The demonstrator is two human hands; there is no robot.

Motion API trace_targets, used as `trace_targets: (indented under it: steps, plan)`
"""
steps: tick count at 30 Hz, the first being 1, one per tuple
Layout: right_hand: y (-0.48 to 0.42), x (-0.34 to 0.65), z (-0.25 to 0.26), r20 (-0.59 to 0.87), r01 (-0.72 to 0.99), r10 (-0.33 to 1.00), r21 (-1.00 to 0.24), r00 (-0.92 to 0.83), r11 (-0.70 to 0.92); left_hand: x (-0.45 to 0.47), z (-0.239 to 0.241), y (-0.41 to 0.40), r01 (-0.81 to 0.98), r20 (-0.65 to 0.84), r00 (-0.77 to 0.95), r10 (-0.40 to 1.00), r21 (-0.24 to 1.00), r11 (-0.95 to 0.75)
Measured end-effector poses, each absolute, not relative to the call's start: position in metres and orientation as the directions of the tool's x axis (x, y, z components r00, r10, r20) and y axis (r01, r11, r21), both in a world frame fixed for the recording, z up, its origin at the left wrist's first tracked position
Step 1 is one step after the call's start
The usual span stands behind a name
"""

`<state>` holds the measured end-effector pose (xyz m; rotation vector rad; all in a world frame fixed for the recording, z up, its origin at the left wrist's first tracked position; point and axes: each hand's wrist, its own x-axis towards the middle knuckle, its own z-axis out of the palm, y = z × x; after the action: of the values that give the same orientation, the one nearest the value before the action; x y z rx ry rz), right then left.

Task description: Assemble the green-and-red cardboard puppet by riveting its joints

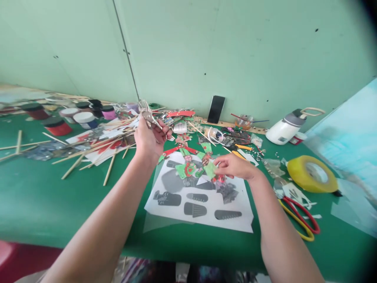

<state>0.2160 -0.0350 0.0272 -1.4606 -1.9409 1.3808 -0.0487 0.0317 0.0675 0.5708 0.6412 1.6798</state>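
Observation:
In my left hand (150, 139) is a silver metal hand tool (149, 117) that looks like punch pliers, raised over the cluttered back of the table. My right hand (234, 166) pinches a green painted cutout (210, 169) at its edge. Beside it lie more green and red cutouts (188, 169), shaped like parts of a figure. Below them is a white sheet (173, 212) printed with grey shapes, and a dark cutout (227, 192) rests on its right side.
Paint jars (57, 126) and thin wooden sticks (107, 169) crowd the left. A phone (216, 109) leans on the wall. To the right are a white bottle (284, 127), a yellow tape roll (297, 173) and scissors with red and yellow handles (304, 218). Small metal bits (259, 155) lie scattered.

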Motion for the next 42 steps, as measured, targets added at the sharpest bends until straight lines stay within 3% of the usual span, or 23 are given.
trace_targets:
  steps: [4,7,13,19,22,25,29,33,38,42]
  plan:
    - [-0.036,0.201,0.02,-0.244,0.557,0.771,-0.813,-0.588,0.168,-0.06,0.042,0.042,-0.671,-0.022,-0.184,0.983,0.733,-0.109]
    - [-0.038,0.191,0.015,-0.245,0.601,0.763,-0.766,-0.598,0.226,-0.069,0.036,0.045,-0.661,-0.01,-0.192,0.981,0.741,-0.121]
    - [-0.039,0.197,0.024,-0.123,0.711,0.937,-0.685,-0.327,0.158,-0.071,0.044,0.041,-0.681,-0.016,-0.168,0.986,0.725,-0.105]
    - [-0.033,0.189,0.017,-0.017,0.699,0.994,-0.712,-0.108,0.063,-0.08,0.055,0.035,-0.721,0.001,-0.229,0.973,0.671,-0.171]
    - [-0.032,0.171,0.008,0.078,0.662,0.99,-0.737,-0.117,0.136,-0.089,0.061,0.033,-0.732,-0.006,-0.264,0.964,0.653,-0.196]
    - [-0.027,0.166,0.007,0.119,0.709,0.974,-0.669,-0.194,0.223,-0.093,0.063,0.03,-0.711,0.021,-0.288,0.957,0.665,-0.228]
    - [-0.003,0.188,0.016,0.087,0.871,0.996,-0.488,-0.012,0.053,-0.086,0.061,0.026,-0.674,0.092,-0.28,0.956,0.69,-0.263]
    - [0.031,0.203,0.015,0.019,0.923,0.995,-0.374,0.101,-0.087,-0.074,0.058,0.025,-0.659,0.086,-0.231,0.969,0.719,-0.221]
    - [0.06,0.186,-0.003,-0.036,0.924,0.979,-0.324,0.199,-0.2,-0.069,0.052,0.028,-0.653,0.053,-0.158,0.986,0.743,-0.145]
    - [0.072,0.178,-0.01,-0.071,0.882,0.958,-0.375,0.279,-0.285,-0.07,0.052,0.029,-0.664,0.039,-0.146,0.989,0.737,-0.127]
